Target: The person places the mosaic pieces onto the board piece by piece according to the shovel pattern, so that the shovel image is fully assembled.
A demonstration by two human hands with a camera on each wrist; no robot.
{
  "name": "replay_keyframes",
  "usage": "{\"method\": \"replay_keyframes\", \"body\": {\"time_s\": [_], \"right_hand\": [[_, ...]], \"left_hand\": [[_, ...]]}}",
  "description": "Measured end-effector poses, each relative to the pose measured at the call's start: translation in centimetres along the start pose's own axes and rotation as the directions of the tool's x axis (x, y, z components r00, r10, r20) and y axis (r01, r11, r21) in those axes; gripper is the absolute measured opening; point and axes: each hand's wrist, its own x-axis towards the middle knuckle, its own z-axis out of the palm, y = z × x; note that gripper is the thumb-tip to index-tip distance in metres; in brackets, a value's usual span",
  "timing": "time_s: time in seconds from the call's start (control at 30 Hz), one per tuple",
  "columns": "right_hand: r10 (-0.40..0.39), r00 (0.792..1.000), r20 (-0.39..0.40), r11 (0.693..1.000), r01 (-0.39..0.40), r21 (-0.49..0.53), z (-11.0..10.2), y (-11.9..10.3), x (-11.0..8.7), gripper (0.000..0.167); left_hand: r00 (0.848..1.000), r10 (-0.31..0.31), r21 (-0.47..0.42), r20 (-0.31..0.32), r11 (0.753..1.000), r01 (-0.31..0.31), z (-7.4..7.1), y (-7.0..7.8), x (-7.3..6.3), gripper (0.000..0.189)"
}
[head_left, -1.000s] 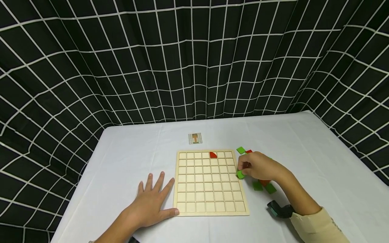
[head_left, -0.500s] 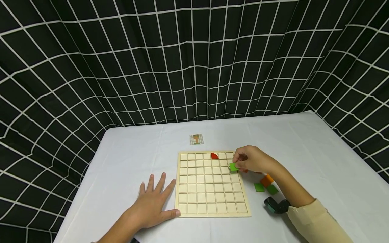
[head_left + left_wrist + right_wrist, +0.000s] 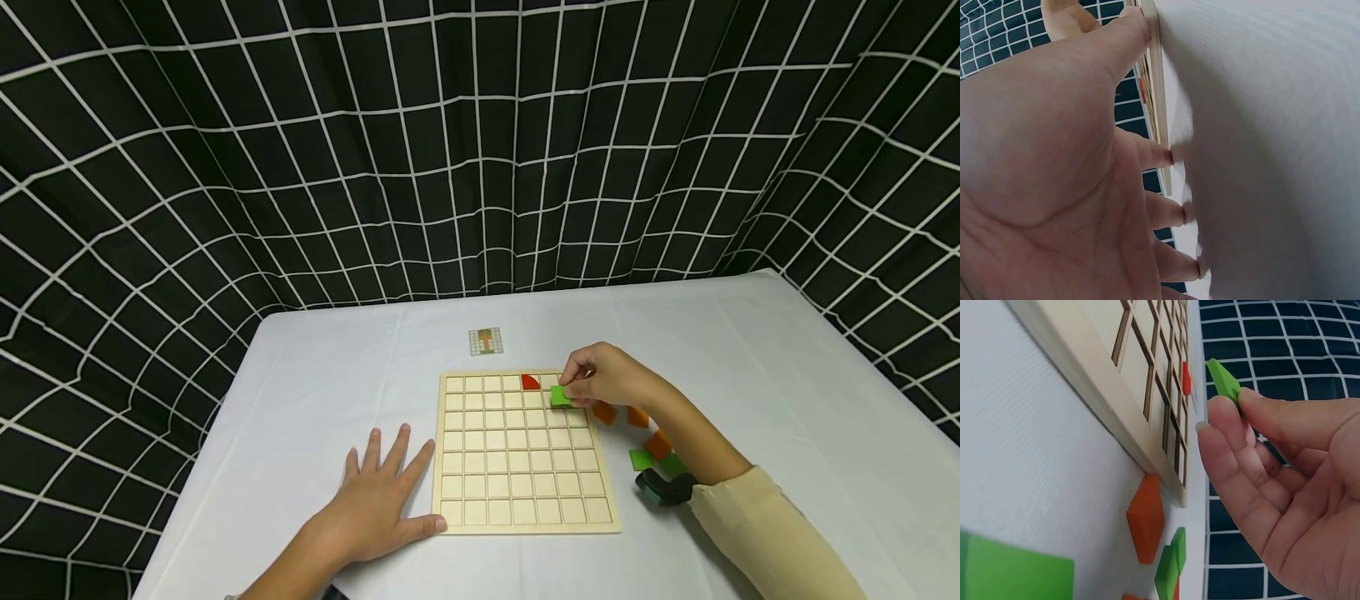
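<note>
A square wooden grid board (image 3: 517,442) lies on the white table, with one red quarter-round tile (image 3: 530,382) in its top row. Over the board's upper right part, my right hand (image 3: 611,379) pinches a light green square tile (image 3: 560,396) between thumb and fingertips; the right wrist view shows this green tile (image 3: 1224,381) held above the surface. My left hand (image 3: 375,504) lies flat with fingers spread beside the board's left edge, its thumb (image 3: 1132,28) touching the lower left corner.
Right of the board lie several loose tiles, among them an orange tile (image 3: 604,412) at its edge and a green tile (image 3: 641,459). A small picture card (image 3: 486,341) with a grid pattern lies behind the board. Black curtains (image 3: 480,150) with white lines surround the table.
My right hand has picked up the light green tile from beside the board and carried it up and left over the board's upper right cells. The left hand has stayed in place.
</note>
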Motion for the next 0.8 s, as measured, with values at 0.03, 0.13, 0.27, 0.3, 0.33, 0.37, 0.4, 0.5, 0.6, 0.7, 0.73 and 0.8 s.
{"method": "replay_keyframes", "body": {"time_s": [0.03, 0.13, 0.27, 0.3, 0.33, 0.37, 0.4, 0.5, 0.6, 0.7, 0.73, 0.8], "right_hand": [[0.001, 1.0, -0.003, 1.0, -0.001, -0.002, 0.0, 0.0, 0.2, 0.009], [0.006, 1.0, -0.002, 1.0, -0.006, 0.003, 0.1, 0.0, 0.6, 0.008], [0.008, 1.0, -0.007, 1.0, -0.008, 0.018, 0.2, -0.2, 1.1, 0.005], [0.012, 1.0, -0.01, 1.0, -0.012, 0.022, 0.3, -0.3, 1.2, 0.005], [0.019, 1.0, -0.01, 0.999, -0.019, 0.027, 0.3, -0.4, 1.4, 0.005], [0.026, 1.0, -0.008, 0.999, -0.026, 0.032, 0.4, -0.4, 1.6, 0.005], [0.037, 0.999, -0.006, 0.999, -0.037, 0.034, 0.4, -0.5, 1.7, 0.004], [0.058, 0.998, 0.006, 0.998, -0.058, 0.037, 0.6, -0.6, 2.3, 0.004], [0.066, 0.998, 0.018, 0.997, -0.066, 0.045, 0.7, -0.8, 2.9, 0.003], [0.076, 0.997, 0.018, 0.995, -0.077, 0.066, 0.9, -1.0, 3.4, 0.003], [0.079, 0.997, 0.018, 0.994, -0.08, 0.074, 1.0, -1.0, 3.5, 0.003], [0.092, 0.996, 0.016, 0.991, -0.093, 0.096, 1.1, -1.2, 3.8, 0.004]], "left_hand": [[1.0, 0.001, 0.0, -0.001, 1.0, -0.001, 0.0, 0.0, 0.0, 0.099], [1.0, 0.0, -0.005, 0.003, 1.0, 0.0, 0.1, 0.0, 0.1, 0.1], [1.0, -0.002, -0.013, 0.009, 1.0, 0.003, 0.1, 0.0, 0.1, 0.101], [1.0, -0.003, -0.012, 0.008, 1.0, 0.003, 0.1, 0.0, 0.1, 0.101], [1.0, -0.001, -0.011, 0.006, 1.0, 0.001, 0.1, 0.0, 0.1, 0.101], [1.0, 0.0, -0.009, 0.002, 1.0, 0.0, 0.1, 0.0, 0.1, 0.101], [1.0, 0.0, -0.007, 0.0, 1.0, 0.0, 0.1, -0.1, 0.1, 0.1], [1.0, 0.001, -0.005, -0.006, 1.0, -0.001, 0.1, -0.1, 0.1, 0.1], [1.0, 0.001, -0.008, -0.006, 1.0, -0.001, 0.1, -0.1, 0.1, 0.099], [1.0, 0.001, -0.011, 0.0, 1.0, -0.001, 0.1, -0.1, 0.1, 0.099], [1.0, 0.002, -0.01, 0.002, 1.0, -0.001, 0.1, -0.1, 0.1, 0.099], [1.0, 0.0, -0.007, 0.006, 1.0, 0.0, 0.0, -0.1, 0.1, 0.1]]}}
